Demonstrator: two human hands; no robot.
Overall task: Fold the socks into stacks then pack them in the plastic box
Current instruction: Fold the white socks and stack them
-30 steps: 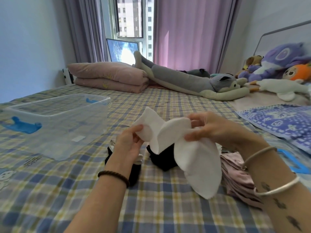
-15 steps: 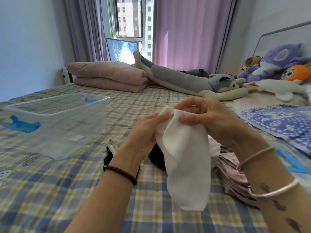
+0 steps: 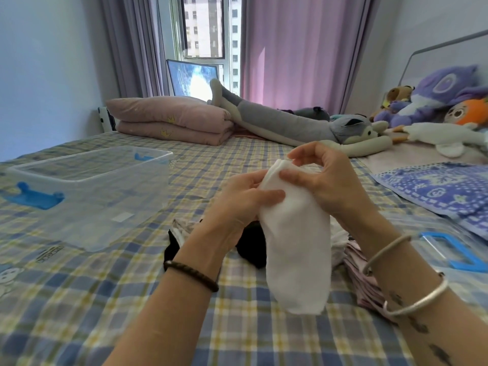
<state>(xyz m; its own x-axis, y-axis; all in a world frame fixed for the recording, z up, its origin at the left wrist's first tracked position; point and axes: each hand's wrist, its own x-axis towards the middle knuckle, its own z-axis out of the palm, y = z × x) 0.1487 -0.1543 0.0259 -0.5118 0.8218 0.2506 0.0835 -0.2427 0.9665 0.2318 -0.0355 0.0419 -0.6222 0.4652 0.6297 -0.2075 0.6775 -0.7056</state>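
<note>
Bed (image 3: pixel 79 299): carries all items below.
Plastic box (image 3: pixel 87 196): on bed, far L.
Held sock (image 3: pixel 298 254): centre, above bed; pinched btwn left hand (image 3: pixel 237 204) on its L & right hand (image 3: pixel 330 186) at top/R.
Loose socks (image 3: pixel 250 249): on bed, under the hands.
Folded stack (image 3: pixel 364 281): just R of loose socks.
Lid (image 3: pixel 454 249): R edge, near stack.
Quilt (image 3: pixel 171 120): far end, behind box.
Long plush (image 3: pixel 290 125): R of quilt, feet against it.
Screen (image 3: pixel 192 80): behind quilt.

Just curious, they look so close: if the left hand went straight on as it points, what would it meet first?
Likely the right hand, just past the white socks both hands grip; the left hand points toward it, though depth is unclear.
</note>
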